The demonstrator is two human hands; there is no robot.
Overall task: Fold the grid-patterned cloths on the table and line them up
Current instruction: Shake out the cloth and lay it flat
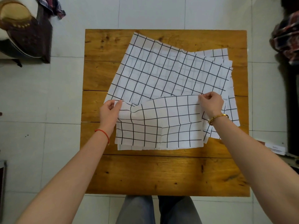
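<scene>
Pinching the top cloth [159, 123] at two corners, mid frame: left hand [109, 110], right hand [211, 104]. Lifted over the pile [161, 70] on the table [161, 172]. Could slip and fold crooked. Might also drag lower cloths along.

Bare planks of the square wooden table [161, 173] lie open along the lower frame and down the left side. The spread white black-gridded cloths [169, 73] fill the centre and right, reaching nearly the right edge.
</scene>
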